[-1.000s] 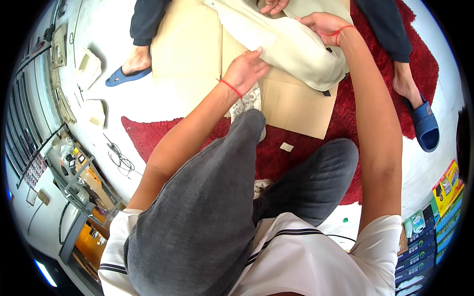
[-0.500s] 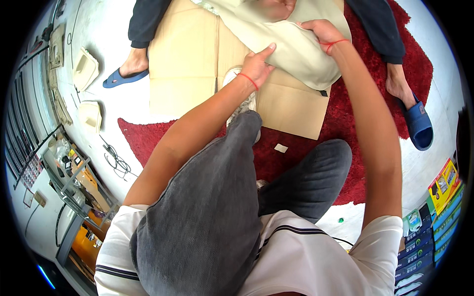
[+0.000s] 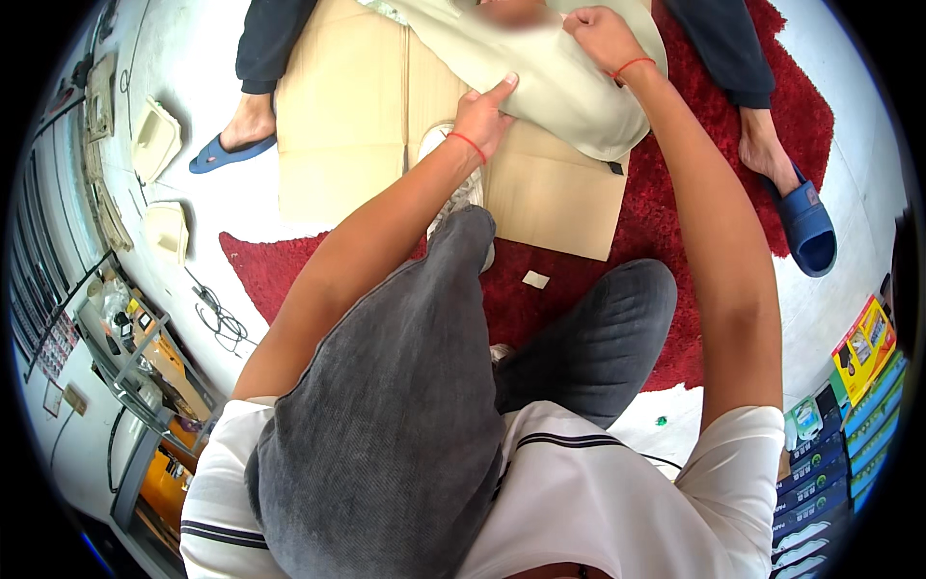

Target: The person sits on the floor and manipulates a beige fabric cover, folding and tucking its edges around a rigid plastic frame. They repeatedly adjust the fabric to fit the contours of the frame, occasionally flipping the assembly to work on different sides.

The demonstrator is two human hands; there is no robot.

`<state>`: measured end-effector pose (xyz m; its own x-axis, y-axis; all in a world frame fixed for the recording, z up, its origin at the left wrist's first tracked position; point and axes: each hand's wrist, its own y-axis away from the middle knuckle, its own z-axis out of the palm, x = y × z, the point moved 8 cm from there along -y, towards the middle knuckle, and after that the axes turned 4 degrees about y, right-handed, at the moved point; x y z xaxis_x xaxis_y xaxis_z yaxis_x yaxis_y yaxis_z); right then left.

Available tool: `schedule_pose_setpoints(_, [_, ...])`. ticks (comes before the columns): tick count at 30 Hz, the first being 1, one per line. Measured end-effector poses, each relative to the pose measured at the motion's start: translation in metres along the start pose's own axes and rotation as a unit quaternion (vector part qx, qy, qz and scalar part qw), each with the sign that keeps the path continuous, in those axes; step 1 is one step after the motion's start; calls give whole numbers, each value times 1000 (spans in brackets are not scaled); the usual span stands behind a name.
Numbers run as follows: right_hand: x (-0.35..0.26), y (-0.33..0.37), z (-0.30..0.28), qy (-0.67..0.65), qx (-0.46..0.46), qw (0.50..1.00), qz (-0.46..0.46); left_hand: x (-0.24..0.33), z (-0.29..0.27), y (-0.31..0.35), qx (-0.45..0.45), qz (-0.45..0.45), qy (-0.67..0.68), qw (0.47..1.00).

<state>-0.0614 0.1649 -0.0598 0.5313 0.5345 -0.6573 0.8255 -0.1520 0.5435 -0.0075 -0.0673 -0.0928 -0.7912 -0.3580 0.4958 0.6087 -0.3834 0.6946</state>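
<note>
Cover (image 3: 569, 96), cream, smooth and round-cornered, slants across creased cardboard (image 3: 342, 125) over shaggy red rug (image 3: 680, 309). Left hand (image 3: 482, 124) at its left edge, thumb extended; right hand (image 3: 606, 41) over it, fingers bunched together; whether either clamps the cover, one can't tell. Off left, a metal shelf (image 3: 148, 345) holds clear plastic (image 3: 114, 297). The cover's far end runs out of view, near a blurred patch (image 3: 516, 13).
</note>
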Motion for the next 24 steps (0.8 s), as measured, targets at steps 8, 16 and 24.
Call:
schedule_pose_setpoints(8, [9,0,33,-187,-130,966,126,-3,-6,2,47,-20,-27,998])
schedule_pose_setpoints(16, [-2,25,20,-38,59,994,81,-3,-7,5,47,-26,-13,998])
schedule_pose_setpoints(24, [-59,100,47,103,359,910,-182,1,-17,7,46,-66,13,997])
